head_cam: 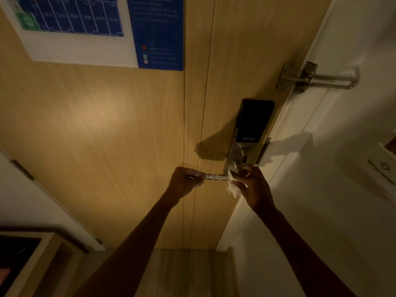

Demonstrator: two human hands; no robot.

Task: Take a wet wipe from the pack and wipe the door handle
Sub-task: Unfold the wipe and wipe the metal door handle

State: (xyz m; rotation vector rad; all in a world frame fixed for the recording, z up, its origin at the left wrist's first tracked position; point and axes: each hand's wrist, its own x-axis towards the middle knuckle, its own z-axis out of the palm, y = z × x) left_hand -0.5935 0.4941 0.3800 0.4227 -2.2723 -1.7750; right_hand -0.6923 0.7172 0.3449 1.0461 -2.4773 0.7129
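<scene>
A silver lever door handle (216, 177) sticks out leftward from a smart lock (252, 125) on a wooden door (107, 125). My left hand (185, 181) grips the free end of the lever. My right hand (250, 185) holds a crumpled white wet wipe (233, 188) pressed against the lever's base, close to the lock plate. The wipe hangs a little below my fingers. The wet wipe pack is not in view.
A metal swing-bar latch (315, 77) bridges the door and the white frame (310, 129) at the upper right. A blue and white floor-plan notice (96, 28) is stuck on the door above. A wooden cabinet (32, 264) stands at the lower left. The light is dim.
</scene>
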